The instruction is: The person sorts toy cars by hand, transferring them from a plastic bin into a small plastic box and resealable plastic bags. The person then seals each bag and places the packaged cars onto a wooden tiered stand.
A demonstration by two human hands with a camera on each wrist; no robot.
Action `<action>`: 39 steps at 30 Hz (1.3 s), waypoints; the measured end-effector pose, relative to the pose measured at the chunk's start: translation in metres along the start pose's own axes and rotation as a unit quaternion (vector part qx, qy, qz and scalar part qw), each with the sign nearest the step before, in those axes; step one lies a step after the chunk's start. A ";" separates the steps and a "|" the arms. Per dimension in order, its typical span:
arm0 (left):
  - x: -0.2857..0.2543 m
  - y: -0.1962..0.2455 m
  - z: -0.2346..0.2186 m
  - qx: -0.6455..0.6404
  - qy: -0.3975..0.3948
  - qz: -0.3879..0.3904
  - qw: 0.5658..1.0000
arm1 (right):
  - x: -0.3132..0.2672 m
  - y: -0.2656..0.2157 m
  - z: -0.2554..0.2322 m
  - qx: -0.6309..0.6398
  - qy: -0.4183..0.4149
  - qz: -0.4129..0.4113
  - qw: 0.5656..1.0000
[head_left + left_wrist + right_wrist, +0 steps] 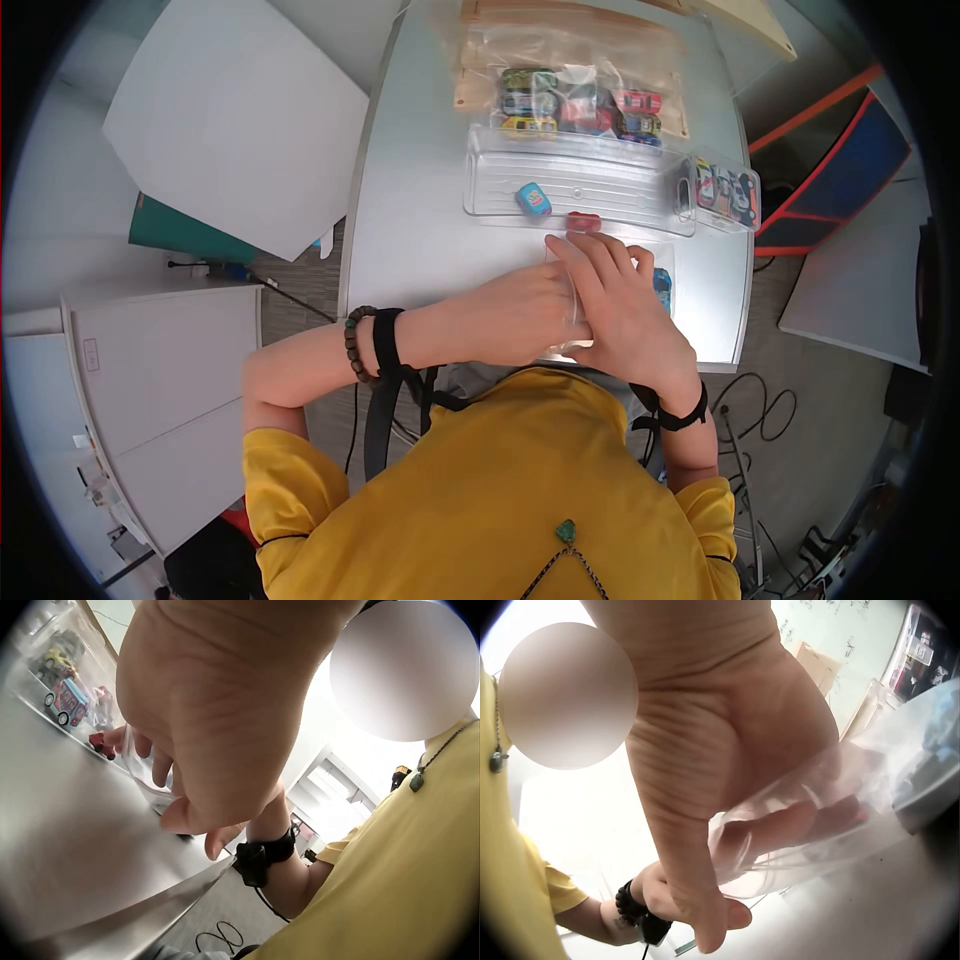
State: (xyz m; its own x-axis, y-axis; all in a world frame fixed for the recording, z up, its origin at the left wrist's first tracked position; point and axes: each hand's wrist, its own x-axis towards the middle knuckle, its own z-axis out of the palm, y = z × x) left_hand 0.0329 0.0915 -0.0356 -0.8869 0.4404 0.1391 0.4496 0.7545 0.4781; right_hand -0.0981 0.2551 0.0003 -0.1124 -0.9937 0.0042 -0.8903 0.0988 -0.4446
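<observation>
Both hands come together over a clear plastic bag [900, 780] near the front of the table. My left hand [525, 315] reaches in from the left and grips the bag, its fingertips partly covered by the other hand in the head view. Fingers show through the film in the right wrist view. From the right my right hand [630, 310] bends over the bag and holds it, thumb low and fingers spread above. A blue toy car [662, 285] shows beside its knuckles. Just beyond its fingertips lies a red toy car [583, 221].
A clear plastic bin [630, 200] stands beyond the hands, with a blue-and-pink toy car [534, 199] in it. Behind lie bagged toy cars [530, 100] on a larger clear bag [570, 35]. A small clear box [745, 220] of cars adjoins the bin's right end.
</observation>
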 end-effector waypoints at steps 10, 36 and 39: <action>-0.021 -0.031 -0.095 -0.060 0.115 -0.157 0.979 | 0.005 0.003 -0.006 0.040 -0.019 0.005 0.999; -0.025 0.023 -0.055 -0.230 0.155 -0.361 0.890 | 0.000 0.008 -0.001 0.085 0.044 0.026 0.995; -0.021 0.019 -0.019 -0.238 0.195 -0.349 0.885 | 0.002 0.009 0.005 0.087 0.049 0.022 0.995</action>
State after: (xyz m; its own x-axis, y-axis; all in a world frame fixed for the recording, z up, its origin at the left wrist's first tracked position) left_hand 0.0579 0.0869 -0.0130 -0.9419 -0.3237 -0.0894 -0.2350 0.4453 0.8640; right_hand -0.1042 0.2541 -0.0083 -0.1998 -0.9778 0.0637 -0.7950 0.1238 -0.5939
